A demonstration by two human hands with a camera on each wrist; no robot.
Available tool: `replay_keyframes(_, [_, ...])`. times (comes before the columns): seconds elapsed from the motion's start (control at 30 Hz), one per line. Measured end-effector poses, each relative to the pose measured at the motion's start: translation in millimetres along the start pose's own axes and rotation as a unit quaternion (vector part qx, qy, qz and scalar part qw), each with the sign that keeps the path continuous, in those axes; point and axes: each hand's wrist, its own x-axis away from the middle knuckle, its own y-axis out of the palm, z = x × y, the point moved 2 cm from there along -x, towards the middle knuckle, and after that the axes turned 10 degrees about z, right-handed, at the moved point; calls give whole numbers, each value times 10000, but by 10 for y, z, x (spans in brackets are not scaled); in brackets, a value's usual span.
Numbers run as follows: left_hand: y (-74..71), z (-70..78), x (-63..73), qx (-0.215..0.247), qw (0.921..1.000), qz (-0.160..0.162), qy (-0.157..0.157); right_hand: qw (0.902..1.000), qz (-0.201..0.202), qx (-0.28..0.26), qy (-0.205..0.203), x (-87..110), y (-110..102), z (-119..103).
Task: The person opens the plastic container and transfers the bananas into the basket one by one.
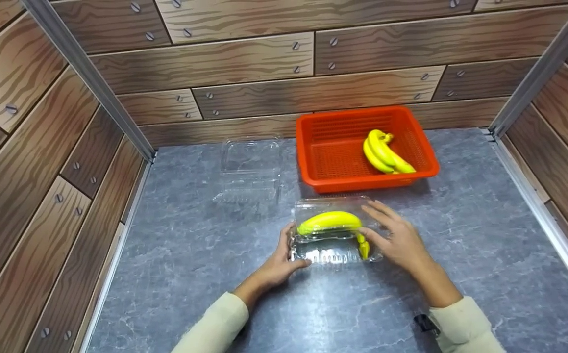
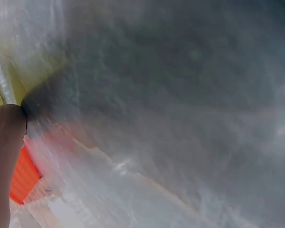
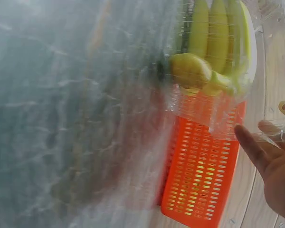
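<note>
A clear plastic clamshell container (image 1: 335, 256) lies on the table close in front of me, with a bunch of yellow bananas (image 1: 332, 220) inside. Its transparent lid (image 1: 320, 202) is raised at the far side. My left hand (image 1: 281, 262) grips the container's left side, thumb at the near corner. On the right, my right hand (image 1: 396, 240) holds the lid's edge between thumb and fingers. In the right wrist view the bananas (image 3: 218, 38) show through the plastic. The left wrist view is mostly blurred; part of a left-hand finger (image 2: 7, 156) appears at its edge.
A red plastic basket (image 1: 306, 147) stands at the back, with another bunch of bananas (image 1: 384, 152) on its right side. Left of it sits a second, opened clear clamshell container (image 1: 252, 157). Wood-patterned walls (image 1: 244, 63) enclose the grey marbled table (image 1: 181, 255).
</note>
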Motion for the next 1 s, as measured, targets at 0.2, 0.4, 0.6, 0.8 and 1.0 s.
replay_keyframes(0.2, [-52,8,-7,57,9999,-34,-78,9969,464,-401,-499,-118,12,-89])
replay_keyframes(0.4, [-140,-6,54,-17,9999,-160,-25,9884,830,-1207,-390,-231,24,-153])
replay_keyframes(0.6, [-185,-12,134,-169,9997,-141,80,9803,1171,-1587,-133,-334,51,-175])
replay_keyframes(0.8, [-234,-17,227,-51,9999,-106,-42,9760,1289,-1708,411,-440,103,-217])
replay_keyframes(1.0, [-335,-49,297,-92,9997,-197,-56,9729,1079,-1769,1028,-514,177,-252])
